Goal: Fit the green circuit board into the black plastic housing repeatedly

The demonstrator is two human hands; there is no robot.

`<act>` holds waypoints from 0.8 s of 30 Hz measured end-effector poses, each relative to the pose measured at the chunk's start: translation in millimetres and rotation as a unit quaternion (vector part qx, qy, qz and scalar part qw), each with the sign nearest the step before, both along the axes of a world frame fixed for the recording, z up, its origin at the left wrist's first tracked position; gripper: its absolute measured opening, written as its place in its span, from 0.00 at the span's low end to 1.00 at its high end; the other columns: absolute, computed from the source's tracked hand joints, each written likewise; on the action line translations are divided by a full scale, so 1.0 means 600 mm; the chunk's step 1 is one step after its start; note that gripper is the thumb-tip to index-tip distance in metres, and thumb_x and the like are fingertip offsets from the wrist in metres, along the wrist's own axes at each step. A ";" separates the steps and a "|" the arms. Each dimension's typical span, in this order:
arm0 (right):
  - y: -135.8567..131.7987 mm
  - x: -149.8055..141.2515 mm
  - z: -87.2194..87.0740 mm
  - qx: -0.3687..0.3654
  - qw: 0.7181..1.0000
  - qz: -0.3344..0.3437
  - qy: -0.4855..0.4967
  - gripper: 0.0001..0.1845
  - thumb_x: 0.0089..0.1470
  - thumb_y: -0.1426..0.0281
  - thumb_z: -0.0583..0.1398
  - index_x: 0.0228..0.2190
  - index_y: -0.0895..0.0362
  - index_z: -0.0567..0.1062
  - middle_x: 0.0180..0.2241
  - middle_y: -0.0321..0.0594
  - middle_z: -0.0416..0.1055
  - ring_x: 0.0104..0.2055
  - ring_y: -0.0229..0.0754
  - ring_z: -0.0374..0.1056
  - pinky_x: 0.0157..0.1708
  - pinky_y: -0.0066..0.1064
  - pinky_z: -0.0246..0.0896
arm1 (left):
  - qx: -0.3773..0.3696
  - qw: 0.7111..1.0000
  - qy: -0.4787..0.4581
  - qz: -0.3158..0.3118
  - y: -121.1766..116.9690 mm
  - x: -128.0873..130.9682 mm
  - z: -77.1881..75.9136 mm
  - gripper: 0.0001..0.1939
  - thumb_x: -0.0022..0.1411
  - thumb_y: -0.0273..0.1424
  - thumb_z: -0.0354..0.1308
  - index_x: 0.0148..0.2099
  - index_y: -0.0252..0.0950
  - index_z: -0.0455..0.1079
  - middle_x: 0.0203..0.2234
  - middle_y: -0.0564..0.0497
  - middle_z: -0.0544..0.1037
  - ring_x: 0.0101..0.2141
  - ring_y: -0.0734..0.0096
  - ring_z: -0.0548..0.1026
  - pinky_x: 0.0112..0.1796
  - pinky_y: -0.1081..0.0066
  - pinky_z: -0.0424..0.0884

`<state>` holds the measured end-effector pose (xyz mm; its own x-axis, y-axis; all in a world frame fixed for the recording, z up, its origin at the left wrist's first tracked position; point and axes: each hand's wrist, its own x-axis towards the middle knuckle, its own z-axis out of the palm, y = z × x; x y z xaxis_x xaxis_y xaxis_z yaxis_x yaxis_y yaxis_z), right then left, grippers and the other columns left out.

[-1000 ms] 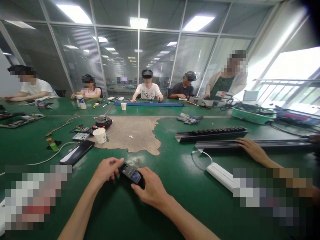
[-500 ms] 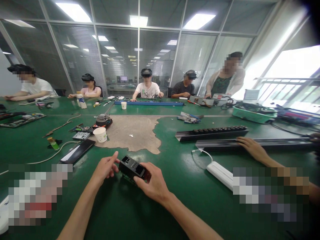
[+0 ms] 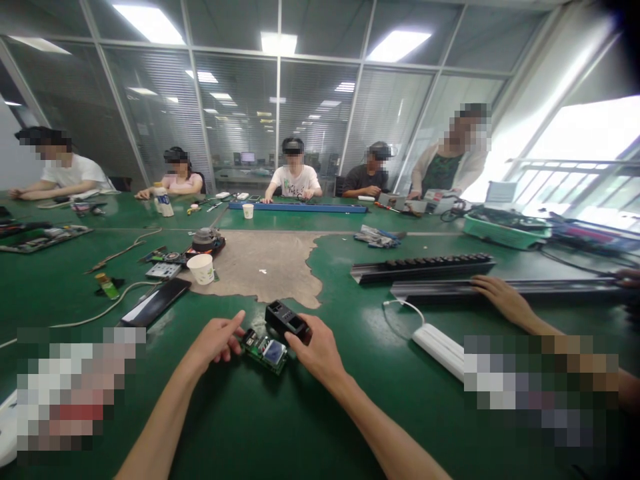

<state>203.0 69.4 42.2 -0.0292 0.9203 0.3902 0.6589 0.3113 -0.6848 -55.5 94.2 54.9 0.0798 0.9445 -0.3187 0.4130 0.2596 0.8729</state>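
Note:
My right hand (image 3: pixel 323 345) is closed round the right end of a black plastic housing (image 3: pixel 284 319) with cut-out openings, raised and tilted. Just below and in front of it is a green circuit board (image 3: pixel 267 352), with a bluish square screen or panel and small parts on top. The board and the housing are apart from each other. Beside the board's left end is my left hand (image 3: pixel 220 339), thumb stretched out and the other fingers loosely curved. Whether its fingertips touch the board is hard to tell.
A paper cup (image 3: pixel 201 269) and a dark phone-like slab (image 3: pixel 156 303) lie to the left. A white power strip (image 3: pixel 440 350) and two black rails (image 3: pixel 425 268) are on the right. Another person's hand (image 3: pixel 500 298) rests on the nearer rail. Several people sit across the table.
My right hand has moved the black housing up and right, off the circuit board, which now shows its top. My left hand has shifted slightly right.

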 end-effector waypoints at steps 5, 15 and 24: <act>-0.002 -0.001 -0.009 -0.030 0.998 -0.002 -0.054 0.30 0.49 0.65 0.64 0.53 0.61 0.68 0.48 0.50 0.70 0.50 0.51 0.67 0.52 0.44 0.61 | -0.005 1.000 -0.006 -0.006 -0.005 0.003 0.004 0.47 0.48 0.69 0.48 0.42 0.26 0.72 0.22 0.43 0.78 0.14 0.74 0.67 0.16 0.76 0.51; -0.004 0.006 0.002 -0.042 0.997 -0.003 -0.072 0.23 0.46 0.66 0.66 0.45 0.57 0.73 0.42 0.46 0.71 0.44 0.49 0.68 0.46 0.41 0.63 | -0.008 1.000 -0.004 -0.014 -0.005 0.001 0.004 0.47 0.47 0.69 0.48 0.42 0.26 0.73 0.22 0.42 0.79 0.15 0.74 0.67 0.16 0.76 0.51; -0.025 -0.014 0.046 0.014 0.996 0.067 0.057 0.16 0.51 0.65 0.63 0.42 0.56 0.73 0.34 0.38 0.72 0.30 0.38 0.65 0.32 0.31 0.63 | -0.022 0.999 0.002 -0.029 -0.008 0.014 0.004 0.48 0.44 0.72 0.45 0.37 0.29 0.73 0.21 0.42 0.79 0.13 0.74 0.66 0.16 0.75 0.51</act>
<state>194.6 54.3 69.8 -0.1057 0.8994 0.4242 0.5286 0.4121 -0.7422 -47.3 89.4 57.0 0.1329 0.9236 -0.3595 0.4323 0.2723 0.8596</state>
